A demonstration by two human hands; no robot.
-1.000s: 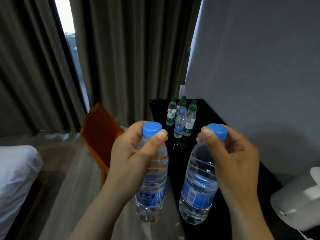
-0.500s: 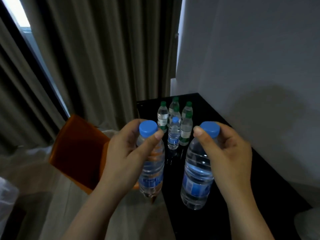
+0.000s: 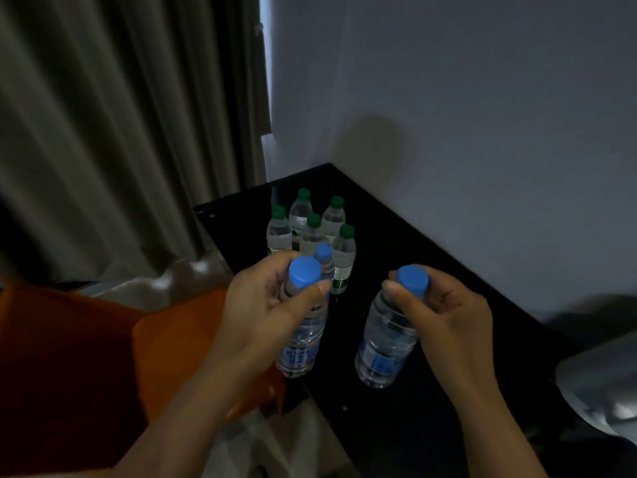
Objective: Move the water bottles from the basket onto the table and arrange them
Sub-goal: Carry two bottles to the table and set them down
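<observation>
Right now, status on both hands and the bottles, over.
Left hand grips left bottle by neck; right hand grips right bottle. Both over black table, left at its edge. Green-capped cluster stands close behind.

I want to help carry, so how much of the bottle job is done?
Done: five green-capped bottles and one blue-capped bottle stand clustered on the black table. In hand: the left hand grips a second blue bottle near its cap, the right hand a third blue bottle. Left: setting both down and arranging them. The basket is out of view, so more may remain.
</observation>
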